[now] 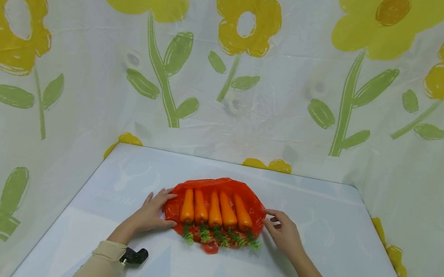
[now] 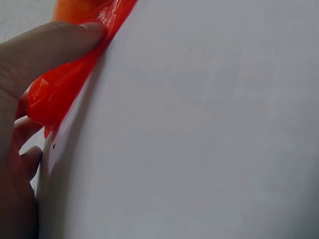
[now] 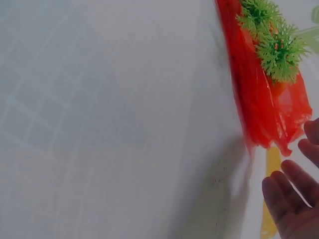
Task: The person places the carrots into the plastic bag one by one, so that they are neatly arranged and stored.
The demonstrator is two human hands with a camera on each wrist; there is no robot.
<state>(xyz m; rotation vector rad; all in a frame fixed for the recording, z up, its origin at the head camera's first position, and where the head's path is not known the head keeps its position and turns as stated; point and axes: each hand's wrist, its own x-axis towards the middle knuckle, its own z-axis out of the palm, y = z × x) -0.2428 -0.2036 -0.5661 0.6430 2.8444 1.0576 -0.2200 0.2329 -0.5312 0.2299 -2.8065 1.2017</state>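
Observation:
In the head view, several orange carrots (image 1: 215, 210) with green leafy tops (image 1: 220, 237) lie side by side on a crumpled red plastic bag (image 1: 226, 184). My left hand (image 1: 150, 214) rests at the bag's left edge, thumb and fingers spread around that side. The left wrist view shows the thumb (image 2: 65, 47) pressing the red plastic (image 2: 67, 89), the other fingers partly hidden below it. At the bag's right edge is my right hand (image 1: 285, 233), thumb and index fingertips right at the plastic. In the right wrist view its fingers (image 3: 294, 189) are loosely extended beside the bag (image 3: 259, 109).
A white table (image 1: 314, 210) with pale blue patterns lies under everything. Behind and beside it hangs a white curtain (image 1: 272, 88) printed with yellow flowers and green leaves. A black wrist device (image 1: 135, 256) sits on each arm near the beige sleeves (image 1: 99, 268).

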